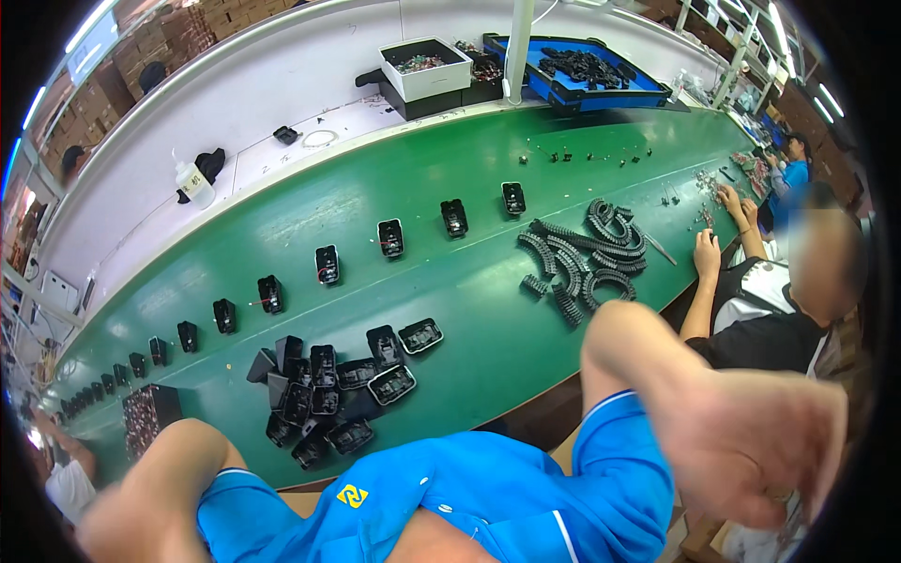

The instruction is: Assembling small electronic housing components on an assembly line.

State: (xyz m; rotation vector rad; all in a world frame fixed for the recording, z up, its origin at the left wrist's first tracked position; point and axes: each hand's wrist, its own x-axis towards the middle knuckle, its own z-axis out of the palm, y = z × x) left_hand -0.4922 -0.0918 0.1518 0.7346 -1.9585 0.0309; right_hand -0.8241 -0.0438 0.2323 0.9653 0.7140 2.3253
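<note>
Both my arms are raised and bent at the sides, away from the table. My right hand (751, 446) is a large blur at the lower right, with its fingers too smeared to read. At the lower left edge, my left hand (131, 525) is also blurred and partly cut off. Whether either holds anything cannot be made out. Between my arms on the green table (450, 319) lies a heap of black plastic housings (324, 375), some upright and some tipped over. To its right sits a pile of black ribbed track strips (587, 258), several curled into loops.
A line of black open housings (326, 266) crosses the table, some with red wires. A speckled box (153, 418) stands left. Behind are a white bottle (194, 183), a white parts box (425, 68) and a blue tray (591, 73). A co-worker (770, 300) sits right, handling small parts.
</note>
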